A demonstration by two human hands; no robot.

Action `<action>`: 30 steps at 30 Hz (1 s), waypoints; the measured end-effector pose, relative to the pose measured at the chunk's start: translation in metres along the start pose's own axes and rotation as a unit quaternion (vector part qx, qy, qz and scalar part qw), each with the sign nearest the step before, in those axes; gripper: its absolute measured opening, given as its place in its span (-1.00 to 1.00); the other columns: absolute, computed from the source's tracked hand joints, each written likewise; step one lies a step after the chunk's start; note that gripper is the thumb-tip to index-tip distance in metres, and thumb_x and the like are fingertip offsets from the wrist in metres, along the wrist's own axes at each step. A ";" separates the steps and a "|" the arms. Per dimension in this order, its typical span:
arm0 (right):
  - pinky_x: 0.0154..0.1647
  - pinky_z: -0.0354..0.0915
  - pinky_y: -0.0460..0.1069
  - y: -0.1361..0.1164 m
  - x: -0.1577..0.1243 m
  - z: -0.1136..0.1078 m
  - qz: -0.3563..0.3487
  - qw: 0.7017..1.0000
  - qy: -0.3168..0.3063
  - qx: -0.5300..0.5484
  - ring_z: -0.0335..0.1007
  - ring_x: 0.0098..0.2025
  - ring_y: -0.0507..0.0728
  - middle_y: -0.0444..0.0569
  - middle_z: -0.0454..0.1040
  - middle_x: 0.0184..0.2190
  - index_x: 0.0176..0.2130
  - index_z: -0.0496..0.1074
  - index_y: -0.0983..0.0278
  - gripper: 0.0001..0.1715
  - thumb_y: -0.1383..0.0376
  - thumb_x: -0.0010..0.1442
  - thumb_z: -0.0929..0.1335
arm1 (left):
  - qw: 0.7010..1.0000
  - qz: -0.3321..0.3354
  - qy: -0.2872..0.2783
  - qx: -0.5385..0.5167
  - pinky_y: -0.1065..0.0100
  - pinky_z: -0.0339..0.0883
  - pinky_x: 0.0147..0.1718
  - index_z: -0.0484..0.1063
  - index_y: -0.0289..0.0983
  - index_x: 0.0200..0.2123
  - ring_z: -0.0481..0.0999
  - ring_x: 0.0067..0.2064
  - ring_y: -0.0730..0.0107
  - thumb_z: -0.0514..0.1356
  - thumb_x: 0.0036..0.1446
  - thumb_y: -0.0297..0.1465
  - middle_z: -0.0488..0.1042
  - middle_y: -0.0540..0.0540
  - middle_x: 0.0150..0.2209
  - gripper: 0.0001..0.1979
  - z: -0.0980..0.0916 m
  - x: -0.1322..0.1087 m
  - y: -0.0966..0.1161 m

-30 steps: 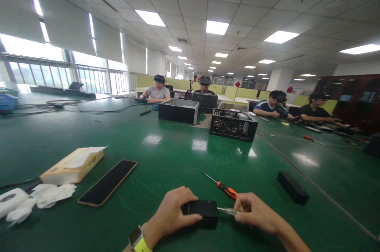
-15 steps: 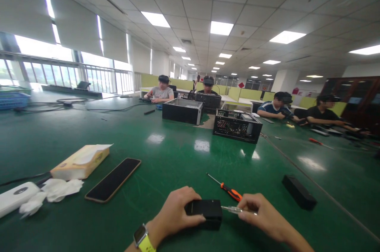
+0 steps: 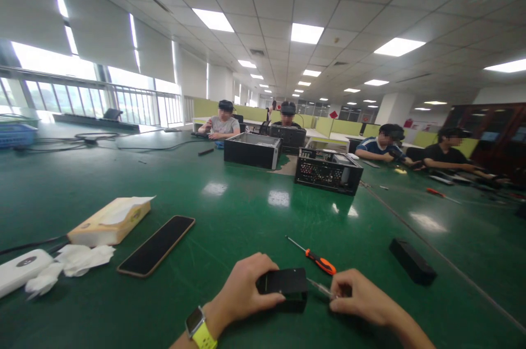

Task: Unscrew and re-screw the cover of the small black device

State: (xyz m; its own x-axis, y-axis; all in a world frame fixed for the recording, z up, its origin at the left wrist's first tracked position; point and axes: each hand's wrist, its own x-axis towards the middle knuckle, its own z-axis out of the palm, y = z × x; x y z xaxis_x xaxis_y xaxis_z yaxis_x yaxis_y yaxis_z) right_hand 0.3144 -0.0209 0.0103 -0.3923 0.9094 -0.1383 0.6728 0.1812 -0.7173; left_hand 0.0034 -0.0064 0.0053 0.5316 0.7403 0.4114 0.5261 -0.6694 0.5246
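A small black box (image 3: 291,282) is gripped by my left hand (image 3: 251,284), thumb on the near side and fingers over the far side. My right hand (image 3: 361,297) pinches a slim screwdriver with a clear handle (image 3: 322,288). Its tip points at the right end of the box; whether it touches is hard to tell. Just beyond the box lies an orange and black screwdriver (image 3: 318,259). Farther right, a black oblong block (image 3: 412,261) rests on the green table (image 3: 242,215).
To the left lie a phone (image 3: 156,246), a tissue pack (image 3: 110,221), crumpled tissues (image 3: 84,259) and a white device (image 3: 24,271). Two computer cases (image 3: 252,152) (image 3: 327,172) stand farther back. Several people sit around the table. Another screwdriver (image 3: 442,194) lies at the far right.
The clear-handled screwdriver now slants, its handle end lower and nearer me. The box's top face has tipped more into sight. My left hand keeps its hold.
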 end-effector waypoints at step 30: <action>-0.04 0.32 0.03 -0.056 0.023 0.060 -0.102 0.981 0.124 -0.112 0.48 -0.12 0.24 0.01 0.59 -0.14 -0.06 0.55 0.21 -0.46 0.11 -0.05 0.54 | 1.000 0.008 -0.007 -0.026 0.31 0.35 -0.23 0.53 -0.24 -0.19 0.50 -0.22 0.19 0.41 -0.04 -0.16 0.54 -0.09 -0.26 -0.62 0.004 -0.001 -0.003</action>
State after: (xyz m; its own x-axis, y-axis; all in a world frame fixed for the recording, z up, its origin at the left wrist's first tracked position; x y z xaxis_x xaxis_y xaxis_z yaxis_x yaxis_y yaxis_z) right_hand 0.2300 -0.0324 0.0063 -0.3877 0.9036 0.1820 0.7277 0.4212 -0.5414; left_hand 0.0038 -0.0057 0.0003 0.5492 0.7286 0.4092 0.4823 -0.6763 0.5568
